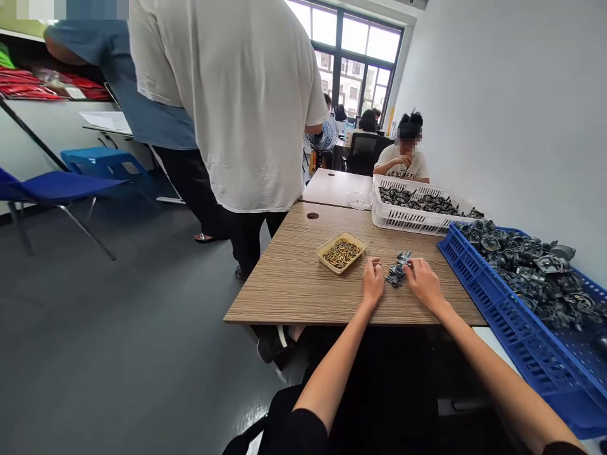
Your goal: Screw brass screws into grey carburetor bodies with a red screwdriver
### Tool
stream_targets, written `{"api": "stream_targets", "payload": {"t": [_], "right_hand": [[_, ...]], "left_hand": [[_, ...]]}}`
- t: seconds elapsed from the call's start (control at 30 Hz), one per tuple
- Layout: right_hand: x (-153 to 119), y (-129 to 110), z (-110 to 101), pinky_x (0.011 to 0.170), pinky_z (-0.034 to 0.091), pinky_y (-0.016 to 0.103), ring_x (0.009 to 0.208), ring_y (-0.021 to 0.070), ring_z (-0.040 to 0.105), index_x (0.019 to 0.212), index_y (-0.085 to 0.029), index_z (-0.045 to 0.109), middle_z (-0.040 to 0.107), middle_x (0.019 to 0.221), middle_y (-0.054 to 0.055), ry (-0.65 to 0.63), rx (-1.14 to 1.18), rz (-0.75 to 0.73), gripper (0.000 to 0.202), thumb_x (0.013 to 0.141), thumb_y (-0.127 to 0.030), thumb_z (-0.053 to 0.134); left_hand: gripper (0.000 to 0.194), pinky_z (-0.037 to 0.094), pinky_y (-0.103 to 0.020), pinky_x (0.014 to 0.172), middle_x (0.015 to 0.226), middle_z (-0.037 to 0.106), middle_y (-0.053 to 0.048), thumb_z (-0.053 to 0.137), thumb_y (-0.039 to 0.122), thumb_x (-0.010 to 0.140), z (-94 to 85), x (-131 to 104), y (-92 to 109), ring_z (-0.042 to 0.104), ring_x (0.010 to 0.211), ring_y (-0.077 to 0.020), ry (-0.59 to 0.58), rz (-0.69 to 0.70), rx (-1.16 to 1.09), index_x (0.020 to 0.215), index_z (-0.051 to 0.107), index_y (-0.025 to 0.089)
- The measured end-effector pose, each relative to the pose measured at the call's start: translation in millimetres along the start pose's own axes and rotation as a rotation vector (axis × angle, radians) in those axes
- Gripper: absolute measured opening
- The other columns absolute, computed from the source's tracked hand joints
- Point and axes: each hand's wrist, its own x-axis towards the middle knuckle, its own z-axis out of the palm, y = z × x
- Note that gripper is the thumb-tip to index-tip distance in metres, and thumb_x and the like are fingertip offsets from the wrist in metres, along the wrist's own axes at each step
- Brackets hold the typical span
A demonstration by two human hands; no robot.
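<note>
My left hand (pixel 374 282) rests on the wooden table, fingers curled together; whatever they hold, if anything, is too small to make out. It lies between a beige tray (pixel 352 263) of small brass-coloured pieces (pixel 340 254) and some grey metal castings. With thumb and fingers, my right hand (pixel 425 282) grips the edge of a grey metal casting (pixel 404 256), which looks like a carburetor body. Just in front of it, between my hands, another such casting (pixel 394 276) sits on the tabletop; whether the two touch is unclear.
A blue crate (pixel 493 287) heaped with metal castings (pixel 535 265) stands to the right. Behind it is a white basket (pixel 412 220) of darker parts. A clear dish (pixel 359 200) lies farther back. A person in a white shirt (pixel 246 107) stands along the table's left edge; another sits beyond the basket.
</note>
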Motion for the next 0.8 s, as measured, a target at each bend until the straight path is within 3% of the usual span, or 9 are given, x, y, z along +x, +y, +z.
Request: {"api": "stream_targets", "payload": {"t": [0.17,0.3,0.63,0.8], "right_hand": [[32.2,-34.5,7.5,0.067,0.047,0.029,0.092,0.0255,0.071,0.109,-0.017,0.064,0.069,0.112,0.016,-0.195,-0.296,-0.068,0.048,0.108,-0.049,0.028],[45.9,-41.2,6.4,0.067,0.05,0.031,0.084,0.0275,0.075,0.102,-0.013,0.069,0.072,0.102,0.022,-0.225,-0.391,-0.118,0.055,0.108,-0.049,0.029],[42.0,-29.0,-8.7,0.062,0.05,0.03,0.082,0.0278,0.076,0.097,-0.011,0.074,0.077,0.096,0.021,-0.215,-0.423,-0.093,0.052,0.107,-0.035,0.029],[34.1,-4.3,-50.7,0.06,0.046,0.027,0.081,0.0261,0.075,0.094,-0.013,0.073,0.076,0.096,0.02,-0.172,-0.449,-0.042,0.054,0.108,-0.038,0.027]], "left_hand": [[0.024,0.052,-0.04,0.096,0.108,0.069,-0.013,0.038,0.019,0.095,-3.3,-0.4,0.3,0.066,0.103,-0.0224,0.078,-0.047,-0.062,0.108,0.058,0.018],[0.021,0.052,-0.04,0.096,0.105,0.07,-0.012,0.041,0.017,0.093,-4.7,-1.6,2.6,0.066,0.101,-0.0228,0.065,-0.051,-0.027,0.104,0.059,0.019],[0.016,0.052,-0.038,0.091,0.097,0.07,-0.01,0.045,0.017,0.092,-5.0,-3.1,4.7,0.067,0.094,-0.022,-0.013,-0.032,-0.013,0.097,0.059,0.019],[0.015,0.052,-0.037,0.091,0.098,0.07,-0.009,0.046,0.018,0.09,-3.3,-3.9,0.7,0.066,0.094,-0.0213,-0.049,0.017,0.019,0.095,0.06,0.02]]}}
